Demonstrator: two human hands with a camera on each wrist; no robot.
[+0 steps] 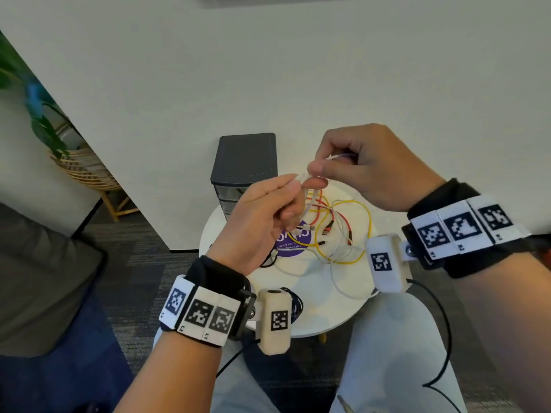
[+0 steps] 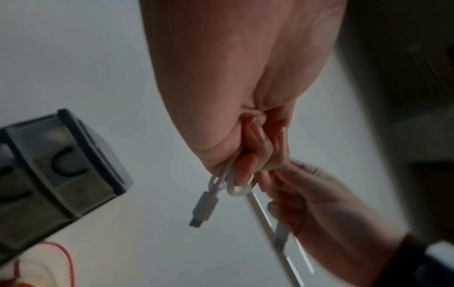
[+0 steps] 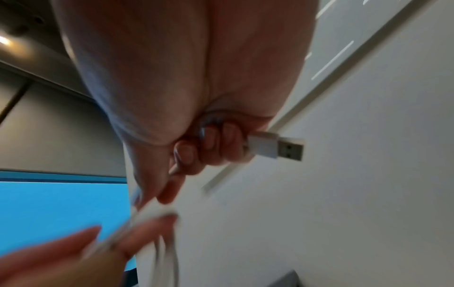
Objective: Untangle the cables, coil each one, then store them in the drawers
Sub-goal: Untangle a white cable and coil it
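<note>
left hand (image 1: 262, 216) fingers curled round small loops of white cable (image 2: 227, 183); right hand (image 1: 363, 165) pinches the same cable, usb plug (image 3: 275, 147) jutting out. held above the table's (image 1: 322, 320) far edge, near drawers (image 1: 244, 168); red and yellow cables (image 1: 346, 222) tangled below.

A leafy plant (image 1: 35, 114) in a wicker stand (image 1: 86, 174) sits left of the white wall (image 1: 268, 70), above grey carpet (image 1: 134, 263).
</note>
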